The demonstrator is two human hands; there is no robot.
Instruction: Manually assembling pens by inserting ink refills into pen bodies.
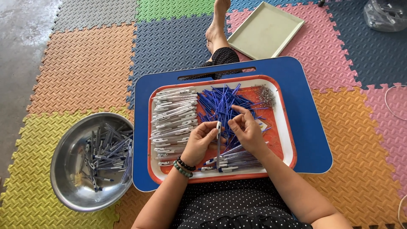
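The left hand (199,142) pinches a slim pen (218,146) — white-capped, bluish-barrelled — upright over an orange tray (280,140). The right hand (248,129) is half-curled beside it — whether it holds anything is unclear.

Blue lap desk (306,127) carries one red-rimmed tray (285,127), set centrally, near its front edge. Desk rests over foam floor mats (85,63). Directly on the mats: steel bowl (68,169) just beside the desk's left edge; pale flat tray (266,30) beyond its far edge.

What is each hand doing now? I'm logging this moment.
Left hand: closed on a white pen barrel.
Right hand: fingers curled; holding anything cannot be told.
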